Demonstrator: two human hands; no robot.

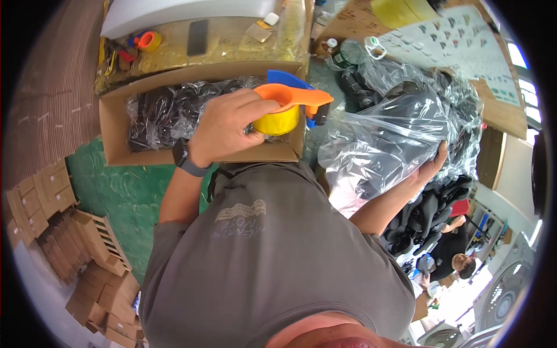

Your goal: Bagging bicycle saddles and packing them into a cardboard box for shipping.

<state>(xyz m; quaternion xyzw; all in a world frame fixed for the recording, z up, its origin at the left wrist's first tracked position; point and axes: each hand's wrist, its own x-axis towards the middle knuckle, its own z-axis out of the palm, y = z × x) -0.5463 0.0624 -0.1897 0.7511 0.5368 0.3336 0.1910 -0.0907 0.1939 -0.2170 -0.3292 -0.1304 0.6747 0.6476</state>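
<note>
The left hand [229, 124] has its fingers curled tight around an orange tape dispenser [293, 104] with a yellow roll, held over the near edge of an open cardboard box [113, 130] of black bagged goods. The right hand [432, 168] lies fingers together, palm pressed against a big clear plastic bag [383, 133] of dark parts. Flat brown cartons [40, 197] are stacked on the floor at the left.

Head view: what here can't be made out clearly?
- Left hand: its palm and the tape dispenser grip are hidden by its own fingers.
- Cardboard box: crinkled plastic wrap hides the dark contents.
- Right hand: partly hidden behind the clear plastic bag; the dark items inside blur under glare.
- Box front: covered by the person's grey shirt.
</note>
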